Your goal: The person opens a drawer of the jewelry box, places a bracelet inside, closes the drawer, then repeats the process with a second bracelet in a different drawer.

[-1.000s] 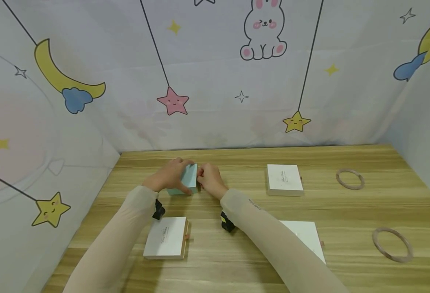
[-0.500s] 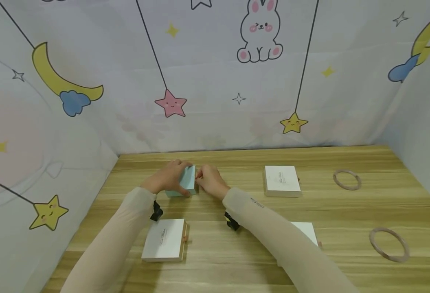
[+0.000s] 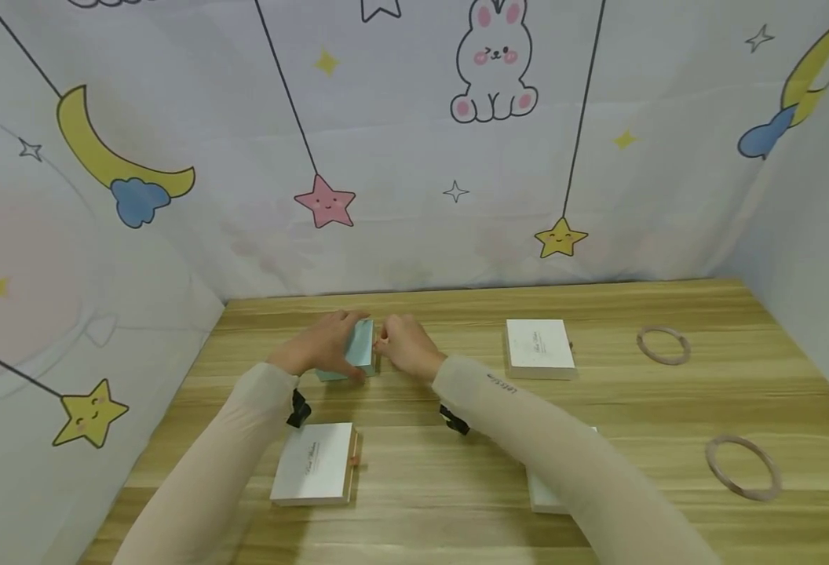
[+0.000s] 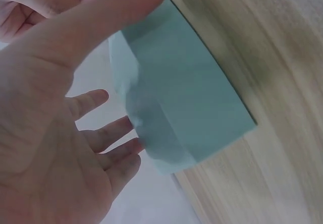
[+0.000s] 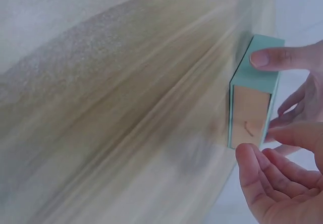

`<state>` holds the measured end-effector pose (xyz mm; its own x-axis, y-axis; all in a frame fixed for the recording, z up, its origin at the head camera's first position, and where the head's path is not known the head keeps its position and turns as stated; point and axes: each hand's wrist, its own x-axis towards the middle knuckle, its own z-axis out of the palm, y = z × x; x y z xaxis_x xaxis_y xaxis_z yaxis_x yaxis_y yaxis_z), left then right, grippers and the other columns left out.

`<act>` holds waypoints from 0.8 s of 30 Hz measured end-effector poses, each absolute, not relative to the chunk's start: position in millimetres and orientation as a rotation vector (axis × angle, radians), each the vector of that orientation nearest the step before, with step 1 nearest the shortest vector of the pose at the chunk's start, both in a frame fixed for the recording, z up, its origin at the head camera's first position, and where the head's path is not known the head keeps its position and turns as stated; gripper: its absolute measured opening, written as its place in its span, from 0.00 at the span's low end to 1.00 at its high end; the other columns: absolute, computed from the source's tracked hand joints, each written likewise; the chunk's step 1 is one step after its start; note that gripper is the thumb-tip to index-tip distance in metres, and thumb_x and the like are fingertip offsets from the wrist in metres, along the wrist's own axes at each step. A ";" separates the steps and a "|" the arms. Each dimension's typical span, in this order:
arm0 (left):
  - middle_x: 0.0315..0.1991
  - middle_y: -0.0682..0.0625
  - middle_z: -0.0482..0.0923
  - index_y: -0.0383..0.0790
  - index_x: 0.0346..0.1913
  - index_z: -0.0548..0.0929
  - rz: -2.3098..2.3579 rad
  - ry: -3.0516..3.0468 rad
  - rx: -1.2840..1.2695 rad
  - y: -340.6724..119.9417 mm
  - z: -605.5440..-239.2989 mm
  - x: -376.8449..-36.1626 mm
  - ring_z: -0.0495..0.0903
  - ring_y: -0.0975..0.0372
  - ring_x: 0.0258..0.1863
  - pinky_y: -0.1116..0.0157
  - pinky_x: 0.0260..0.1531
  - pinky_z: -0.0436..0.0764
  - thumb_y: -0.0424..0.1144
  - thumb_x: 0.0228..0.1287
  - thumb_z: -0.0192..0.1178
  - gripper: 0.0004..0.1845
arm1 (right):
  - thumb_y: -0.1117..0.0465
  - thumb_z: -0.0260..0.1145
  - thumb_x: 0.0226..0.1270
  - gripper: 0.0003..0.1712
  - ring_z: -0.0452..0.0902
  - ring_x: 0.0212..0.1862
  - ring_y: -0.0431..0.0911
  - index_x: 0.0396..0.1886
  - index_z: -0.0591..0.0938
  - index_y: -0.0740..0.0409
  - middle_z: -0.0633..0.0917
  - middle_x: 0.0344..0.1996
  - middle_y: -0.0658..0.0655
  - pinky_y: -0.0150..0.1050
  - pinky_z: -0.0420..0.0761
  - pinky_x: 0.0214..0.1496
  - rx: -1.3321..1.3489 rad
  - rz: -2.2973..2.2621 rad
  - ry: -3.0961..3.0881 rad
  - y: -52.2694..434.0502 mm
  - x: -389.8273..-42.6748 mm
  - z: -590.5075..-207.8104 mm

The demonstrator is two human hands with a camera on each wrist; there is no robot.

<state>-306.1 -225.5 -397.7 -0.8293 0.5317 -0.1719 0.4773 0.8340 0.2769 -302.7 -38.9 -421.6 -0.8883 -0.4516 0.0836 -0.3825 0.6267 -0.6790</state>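
A mint-green drawer box (image 3: 362, 349) lies at the back left of the table. My left hand (image 3: 326, 345) grips it across its width, thumb on the near side and fingers on the far side. The right wrist view shows the box's tan end (image 5: 250, 110) with a small ribbon tab (image 5: 249, 128). Just off that end is my right hand (image 3: 407, 345), its fingers bent and a gap between thumb and index finger (image 5: 247, 156). It appears to hold nothing. In the left wrist view, the box's smooth green side (image 4: 186, 82) faces the camera.
White boxes stand at front left (image 3: 314, 463), back right (image 3: 540, 348) and front right (image 3: 547, 494), the last partly hidden by my right sleeve (image 3: 563, 439). Two pinkish rings lie at the right, one far (image 3: 663, 345), one near (image 3: 743, 468). A patterned curtain (image 3: 414, 157) borders the wooden table.
The view has shifted slightly. My left hand keeps its grip on the green box, which stays in place. My right hand stays by its end, while the right forearm has swung outward, covering more of the front-right box.
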 end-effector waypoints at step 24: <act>0.65 0.39 0.64 0.39 0.73 0.60 0.373 2.754 0.970 -183.0 -371.6 -270.7 0.74 0.50 0.50 0.52 0.48 0.77 0.60 0.56 0.71 0.49 | 0.64 0.65 0.71 0.05 0.76 0.28 0.41 0.41 0.82 0.62 0.82 0.29 0.51 0.33 0.77 0.31 -0.987 -0.967 2.765 6.8 -255.8 -364.8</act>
